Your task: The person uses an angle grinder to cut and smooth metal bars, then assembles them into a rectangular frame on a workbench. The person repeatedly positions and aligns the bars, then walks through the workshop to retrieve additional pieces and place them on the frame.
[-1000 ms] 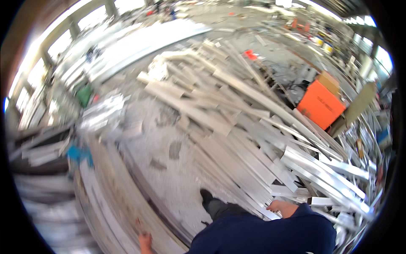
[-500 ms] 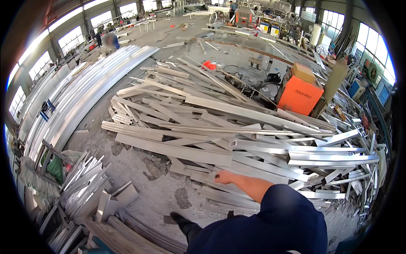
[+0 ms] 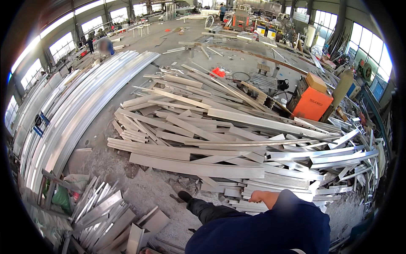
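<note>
My right hand hangs over the near side of a large heap of silver metal profiles. Its fingers are curled closed, and I make out nothing in them. Close beyond it lie ribbed flat lengths of the heap. A sliver of what may be my left hand shows at the lower edge, beside short angled metal offcuts; its fingers are cut off by the frame. My dark-trousered leg and shoe reach out left over the dusty floor.
Long silver profiles lie stacked at the left. Below them, thin offcuts stand by a green sack. An orange box-shaped machine carries a cardboard carton behind the heap. Another person is far left, one more far back.
The view has shifted, so the heap sits lower and further right. My right hand is nearer my body and lower in view. My leg now reaches out more visibly.
</note>
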The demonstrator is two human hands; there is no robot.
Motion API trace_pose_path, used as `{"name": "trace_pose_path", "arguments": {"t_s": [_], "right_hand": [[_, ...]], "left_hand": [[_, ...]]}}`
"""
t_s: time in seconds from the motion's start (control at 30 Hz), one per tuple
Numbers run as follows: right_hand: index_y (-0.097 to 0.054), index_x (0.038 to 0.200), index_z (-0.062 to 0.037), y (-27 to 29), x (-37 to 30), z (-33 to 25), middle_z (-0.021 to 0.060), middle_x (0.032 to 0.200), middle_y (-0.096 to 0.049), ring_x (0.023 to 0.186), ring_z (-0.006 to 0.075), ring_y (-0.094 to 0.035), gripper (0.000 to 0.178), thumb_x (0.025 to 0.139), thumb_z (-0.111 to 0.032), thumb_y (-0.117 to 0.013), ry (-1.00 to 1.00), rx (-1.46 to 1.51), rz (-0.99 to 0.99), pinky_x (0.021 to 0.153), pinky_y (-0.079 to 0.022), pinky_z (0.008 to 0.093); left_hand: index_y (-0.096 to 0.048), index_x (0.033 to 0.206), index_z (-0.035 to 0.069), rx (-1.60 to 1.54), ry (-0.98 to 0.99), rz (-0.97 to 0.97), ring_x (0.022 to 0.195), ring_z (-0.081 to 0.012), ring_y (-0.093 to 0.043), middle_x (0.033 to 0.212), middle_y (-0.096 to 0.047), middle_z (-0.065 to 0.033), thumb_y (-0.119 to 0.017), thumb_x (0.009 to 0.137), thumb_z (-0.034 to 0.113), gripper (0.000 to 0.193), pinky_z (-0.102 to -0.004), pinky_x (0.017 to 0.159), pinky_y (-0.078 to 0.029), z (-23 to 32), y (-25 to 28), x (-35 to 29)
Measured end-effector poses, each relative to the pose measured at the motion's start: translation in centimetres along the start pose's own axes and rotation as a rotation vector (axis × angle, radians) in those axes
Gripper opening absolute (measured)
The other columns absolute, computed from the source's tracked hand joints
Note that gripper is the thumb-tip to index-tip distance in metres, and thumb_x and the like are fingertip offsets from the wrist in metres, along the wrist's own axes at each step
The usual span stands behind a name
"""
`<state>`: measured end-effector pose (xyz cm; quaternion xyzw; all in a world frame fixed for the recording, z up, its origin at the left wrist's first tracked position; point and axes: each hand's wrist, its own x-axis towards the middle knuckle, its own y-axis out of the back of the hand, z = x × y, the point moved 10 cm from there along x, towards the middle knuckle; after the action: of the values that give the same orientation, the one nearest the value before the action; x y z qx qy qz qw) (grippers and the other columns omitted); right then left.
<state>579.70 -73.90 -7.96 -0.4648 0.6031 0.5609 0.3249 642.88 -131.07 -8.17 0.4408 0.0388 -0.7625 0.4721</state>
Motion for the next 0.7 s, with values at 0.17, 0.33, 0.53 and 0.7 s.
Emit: {"name": "trace_pose_path", "arguments": {"t_s": [0.17,0.33,0.53,0.7], "right_hand": [[-0.073,0.084,-0.0033,7.6,10.3,-17.0,0.0135,0.079,-0.069,0.071,0.0252,-0.067,0.049,0.086,-0.051,-0.063,0.269,-0.471,0.173,0.062,-0.055,0.0404],[-0.072,0.091,-0.0006,20.1,16.8,-33.1,0.0113,0.077,-0.070,0.066,0.0201,-0.066,0.039,0.084,-0.038,-0.068,0.257,-0.010,0.289,0.059,-0.055,0.0366],[-0.066,0.102,0.0035,28.8,13.6,-64.8,0.0107,0.085,-0.069,0.070,0.0181,-0.065,0.037,0.086,-0.030,-0.068,0.527,0.101,0.225,0.062,-0.053,0.0335],[-0.067,0.101,0.0025,31.7,15.6,-79.9,0.0089,0.085,-0.068,0.070,0.0161,-0.063,0.034,0.087,-0.028,-0.067,0.616,0.161,0.183,0.065,-0.051,0.0320]], "left_hand": [[-0.061,0.075,0.000,-0.141,-0.265,0.214,0.050,-0.0146,-0.052,0.061,-0.055,-0.0071,-0.058,0.078,0.009,0.010,-0.0322,0.045,-0.041,9.5,4.8,5.4],[-0.064,0.110,-0.006,-0.004,0.324,0.003,0.069,-0.0201,-0.066,0.090,-0.069,-0.0130,-0.070,0.084,0.022,0.038,-0.0370,0.059,-0.052,10.8,-1.1,4.3],[-0.066,0.107,-0.002,-0.113,0.422,0.088,0.068,-0.0222,-0.067,0.089,-0.070,-0.0127,-0.071,0.084,0.025,0.036,-0.0366,0.060,-0.052,12.3,-0.6,1.7],[-0.069,0.094,0.002,0.378,0.264,-0.069,0.066,-0.0215,-0.065,0.081,-0.068,-0.0102,-0.069,0.085,0.024,0.023,-0.0366,0.060,-0.052,8.6,-0.6,10.4]]}}
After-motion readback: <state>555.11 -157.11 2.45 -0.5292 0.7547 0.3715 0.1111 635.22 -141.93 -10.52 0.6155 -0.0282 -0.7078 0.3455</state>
